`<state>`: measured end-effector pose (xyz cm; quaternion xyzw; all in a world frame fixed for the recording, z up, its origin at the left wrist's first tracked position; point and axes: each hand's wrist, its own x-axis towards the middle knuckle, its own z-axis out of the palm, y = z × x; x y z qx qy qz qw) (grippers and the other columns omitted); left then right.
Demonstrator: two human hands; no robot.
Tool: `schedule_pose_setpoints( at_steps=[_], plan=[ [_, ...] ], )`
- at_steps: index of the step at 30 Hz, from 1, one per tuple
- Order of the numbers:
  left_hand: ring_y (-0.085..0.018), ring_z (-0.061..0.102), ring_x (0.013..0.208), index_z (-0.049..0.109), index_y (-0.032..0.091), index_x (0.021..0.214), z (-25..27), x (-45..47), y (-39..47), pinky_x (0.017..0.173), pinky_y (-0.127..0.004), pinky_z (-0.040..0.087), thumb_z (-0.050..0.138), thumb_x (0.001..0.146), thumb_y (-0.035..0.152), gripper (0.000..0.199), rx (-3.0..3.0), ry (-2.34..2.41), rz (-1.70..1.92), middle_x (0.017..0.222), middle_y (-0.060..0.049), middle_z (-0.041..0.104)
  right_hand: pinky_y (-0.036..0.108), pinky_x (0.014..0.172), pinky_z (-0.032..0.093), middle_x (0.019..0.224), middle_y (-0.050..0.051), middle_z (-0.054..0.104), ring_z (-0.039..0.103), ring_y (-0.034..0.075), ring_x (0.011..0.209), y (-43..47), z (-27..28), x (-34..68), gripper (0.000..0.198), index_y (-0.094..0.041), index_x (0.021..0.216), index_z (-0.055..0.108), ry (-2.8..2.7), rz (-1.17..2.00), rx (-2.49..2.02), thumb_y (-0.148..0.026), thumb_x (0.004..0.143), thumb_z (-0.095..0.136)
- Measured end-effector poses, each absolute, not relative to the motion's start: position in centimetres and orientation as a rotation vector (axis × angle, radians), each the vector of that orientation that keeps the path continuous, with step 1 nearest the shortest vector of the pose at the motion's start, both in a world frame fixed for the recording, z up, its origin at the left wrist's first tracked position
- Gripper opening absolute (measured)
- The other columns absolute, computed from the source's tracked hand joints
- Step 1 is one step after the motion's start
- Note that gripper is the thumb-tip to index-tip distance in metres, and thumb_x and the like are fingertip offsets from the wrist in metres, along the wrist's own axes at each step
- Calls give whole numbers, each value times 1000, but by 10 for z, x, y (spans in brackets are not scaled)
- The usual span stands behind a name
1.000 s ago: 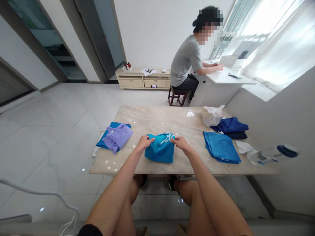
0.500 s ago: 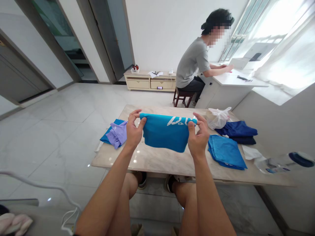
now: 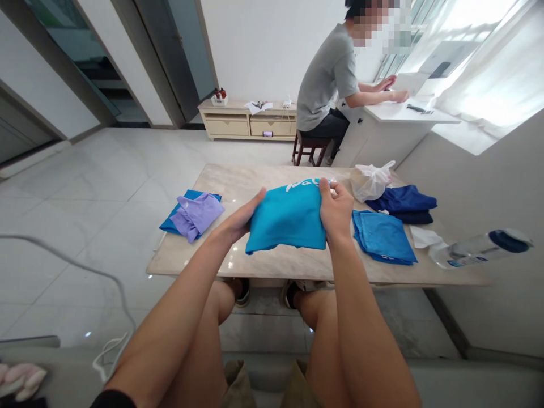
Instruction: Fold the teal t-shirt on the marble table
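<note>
A folded bright blue garment (image 3: 289, 218) with white lettering along its far edge is held up over the table, between my two hands. My right hand (image 3: 335, 207) grips its right edge near the far corner, thumb on top. My left hand (image 3: 246, 214) is at the left edge, thumb along the side, with its other fingers hidden behind and under the cloth. On the table to the left lies a crumpled lilac cloth (image 3: 198, 215) on top of a folded blue cloth (image 3: 170, 222). Another folded blue garment (image 3: 385, 237) lies right of my right hand.
The marble-patterned table (image 3: 255, 269) stands before my knees. At its right are a tied white plastic bag (image 3: 372, 181), dark blue clothes (image 3: 403, 204), a white paper (image 3: 425, 237) and a clear bottle (image 3: 471, 249) with a blue lid. Farther back a person (image 3: 323, 85) sits at a white desk.
The garment has tilted flatter, its lettered edge now angled. My left hand has shifted from the far left corner down to the left side. The camera view has tipped slightly downward.
</note>
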<state>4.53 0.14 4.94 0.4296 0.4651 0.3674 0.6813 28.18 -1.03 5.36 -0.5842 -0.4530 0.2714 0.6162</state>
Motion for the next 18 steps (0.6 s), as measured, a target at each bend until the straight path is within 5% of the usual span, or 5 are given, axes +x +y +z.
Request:
schedule_pose_setpoints(
  at_steps=[4,10,14,18],
  plan=[
    [-37,73,130,76,20,136,52,47,-10,112,-49,62,100,75,46,70,1041,890,759,140,-13,78,30,58,38,68,-2,57,49,17,63,-4,46,292,76,-21,95,66,-1040,597,-1401,-96,82,61],
    [-37,76,126,78,17,129,61,45,-16,108,-50,65,92,86,48,55,948,953,931,134,-15,80,36,67,46,66,-1,63,57,23,64,-10,43,299,63,-21,112,63,-1098,464,-1579,-79,90,65],
    [-36,79,120,80,15,108,49,49,-9,103,-48,67,92,86,41,36,866,1099,1021,121,-17,84,42,86,52,102,12,77,71,28,88,-18,41,291,40,-20,121,62,-1227,226,-1605,-54,100,58],
    [-34,81,113,78,15,94,31,51,1,99,-47,67,92,84,30,23,805,1205,1125,104,-14,86,45,96,54,121,18,74,71,30,107,-23,36,273,31,-19,121,65,-1431,198,-1539,-40,102,52]
  ],
)
